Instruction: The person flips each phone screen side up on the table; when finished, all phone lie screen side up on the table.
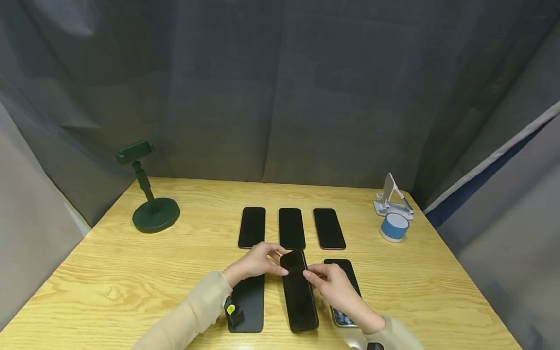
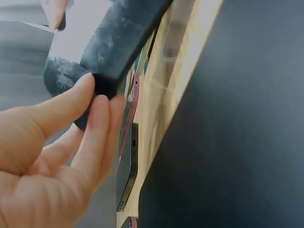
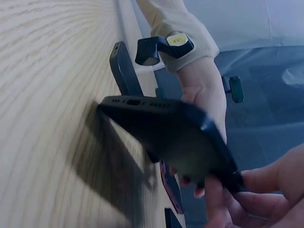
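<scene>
A black smartphone (image 1: pixel 301 301) is tilted, its far end raised off the wooden table. My left hand (image 1: pixel 258 262) pinches its far left corner between thumb and fingers, as the left wrist view of the hand (image 2: pixel 57 156) shows too. On the opposite side my right hand (image 1: pixel 337 287) pinches the far right edge; in the right wrist view its fingertips (image 3: pixel 216 190) lie against the phone. Whether the phone's near end touches the table I cannot tell. One dark phone (image 1: pixel 248 306) lies under my left wrist, and another phone (image 1: pixel 347 272) is partly covered by my right hand.
Beyond the hands lie three more phones in a row: left (image 1: pixel 252 227), middle (image 1: pixel 291 228) and right (image 1: pixel 329 228). A dark green phone stand (image 1: pixel 155 216) is at the far left. A white folding stand (image 1: pixel 387 206) and a blue-and-white round object (image 1: pixel 393 228) stand far right.
</scene>
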